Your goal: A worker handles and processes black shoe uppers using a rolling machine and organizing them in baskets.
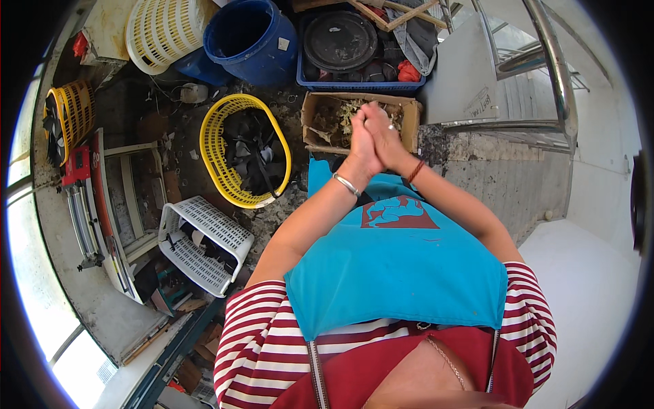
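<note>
My left hand (364, 144), with a silver bangle on its wrist, is pressed palm to palm against my right hand (385, 139), which wears a ring and a dark red cord bracelet. Their fingers close over each other, and anything between the palms is hidden. Both hands are held above the near side of an open cardboard box (310, 129). Inside it lies dry, crumbly, straw-coloured plant-like material (347, 114), whose exact kind I cannot make out. A turquoise apron (395, 273) covers my front just below my wrists.
Left of the box stands a yellow plastic basket (216, 167) holding black items. Nearer lies a tipped white basket (214, 221). Behind are a blue barrel (269, 58) and a blue crate (361, 86) with a black lid (339, 41). Metal railings (555, 68) rise at right.
</note>
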The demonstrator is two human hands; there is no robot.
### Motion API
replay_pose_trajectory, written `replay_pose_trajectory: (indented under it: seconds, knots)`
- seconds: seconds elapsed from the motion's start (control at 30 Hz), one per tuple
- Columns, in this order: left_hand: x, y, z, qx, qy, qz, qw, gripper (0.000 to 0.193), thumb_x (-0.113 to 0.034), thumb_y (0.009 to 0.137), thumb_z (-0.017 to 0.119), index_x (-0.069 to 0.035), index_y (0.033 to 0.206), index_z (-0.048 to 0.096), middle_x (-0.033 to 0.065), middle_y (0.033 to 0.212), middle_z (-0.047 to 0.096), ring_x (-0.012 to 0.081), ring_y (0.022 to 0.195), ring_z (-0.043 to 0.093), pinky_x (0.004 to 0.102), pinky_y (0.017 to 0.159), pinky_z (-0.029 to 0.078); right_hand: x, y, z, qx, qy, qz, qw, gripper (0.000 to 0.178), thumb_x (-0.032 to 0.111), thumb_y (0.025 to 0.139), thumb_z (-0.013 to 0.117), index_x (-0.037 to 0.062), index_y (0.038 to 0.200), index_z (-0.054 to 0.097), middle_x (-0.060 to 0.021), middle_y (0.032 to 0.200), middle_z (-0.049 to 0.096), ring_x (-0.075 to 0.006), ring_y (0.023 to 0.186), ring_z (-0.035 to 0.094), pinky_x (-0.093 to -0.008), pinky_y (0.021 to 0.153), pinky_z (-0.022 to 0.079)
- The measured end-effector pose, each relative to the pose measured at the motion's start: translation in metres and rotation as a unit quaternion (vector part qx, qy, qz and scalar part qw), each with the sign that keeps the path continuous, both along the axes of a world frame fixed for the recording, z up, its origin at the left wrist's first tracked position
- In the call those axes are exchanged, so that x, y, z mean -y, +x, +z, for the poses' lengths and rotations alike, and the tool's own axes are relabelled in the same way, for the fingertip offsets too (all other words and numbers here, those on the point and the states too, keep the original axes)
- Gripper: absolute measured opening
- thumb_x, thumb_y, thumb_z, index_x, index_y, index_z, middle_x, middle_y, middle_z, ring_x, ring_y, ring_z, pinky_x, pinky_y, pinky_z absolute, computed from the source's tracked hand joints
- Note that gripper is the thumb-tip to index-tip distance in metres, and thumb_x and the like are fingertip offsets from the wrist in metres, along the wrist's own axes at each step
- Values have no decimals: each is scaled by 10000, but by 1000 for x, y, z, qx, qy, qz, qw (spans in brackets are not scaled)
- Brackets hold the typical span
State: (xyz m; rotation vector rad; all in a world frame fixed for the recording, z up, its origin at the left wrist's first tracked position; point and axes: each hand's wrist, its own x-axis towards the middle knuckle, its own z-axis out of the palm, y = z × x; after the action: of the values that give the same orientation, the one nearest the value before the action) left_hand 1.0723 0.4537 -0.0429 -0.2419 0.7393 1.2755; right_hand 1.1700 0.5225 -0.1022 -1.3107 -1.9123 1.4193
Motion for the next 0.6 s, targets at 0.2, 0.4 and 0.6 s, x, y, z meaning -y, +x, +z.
replay_pose_trajectory:
  seconds: [0.2,0.4,0.6]
  knots:
    - [4,-4,2,23,46,-25,998,844,-685,866,276,-157,1516,171,102,1523,297,331,1385,257,613,1074,229,-3,11,-18,76,-41,23,996,580,459,980,267,50,1313,511,-221,1443,380,-391,1315,380,-416,1063,323]
    - [12,-15,35,75,8,-60,995,810,-657,884,222,-136,1504,209,117,1506,317,321,1397,264,592,1130,82,0,21,3,44,103,-82,990,469,398,974,390,46,1228,567,-274,1404,400,-417,1280,417,-437,1049,352]
    - [-5,-2,10,31,25,111,993,798,-678,873,220,-130,1437,351,114,1459,376,280,1311,393,429,1084,326,21,1,37,78,240,112,961,402,289,963,455,113,1321,508,-212,1411,430,-340,1324,404,-471,1052,335]
